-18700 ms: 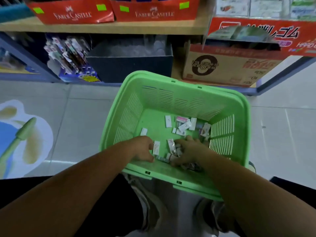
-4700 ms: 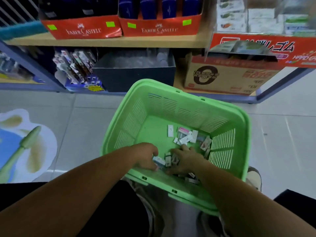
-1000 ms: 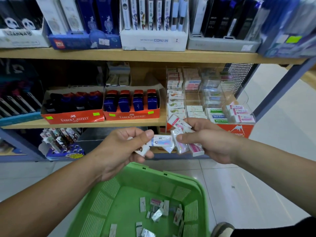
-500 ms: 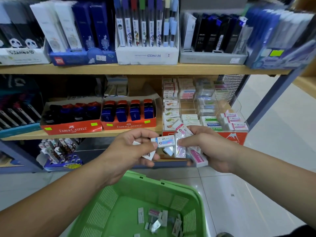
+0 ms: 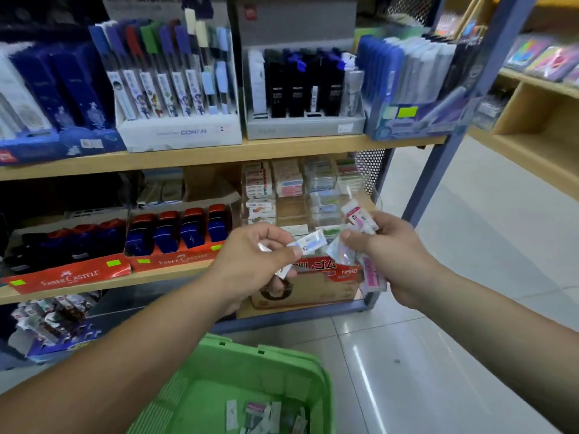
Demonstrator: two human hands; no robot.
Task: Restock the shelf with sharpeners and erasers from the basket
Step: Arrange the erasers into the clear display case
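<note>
Nearest, low in the green basket (image 5: 322,380): loose packets (image 5: 260,415) awaiting restocking. Above, pinching one wrapped eraser (image 5: 310,241) in the left hand (image 5: 253,261), seemingly singled out for placing. Clutching a fanned bunch of erasers (image 5: 360,217) in the right hand (image 5: 391,252) as ready supply. Beyond, clear eraser trays (image 5: 291,183) on the shelf (image 5: 188,158), probably the destination.

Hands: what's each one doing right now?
Left hand: closed, pinching a small white plastic-wrapped eraser.
Right hand: closed, gripping a bunch of small pink-and-white wrapped erasers.
</note>
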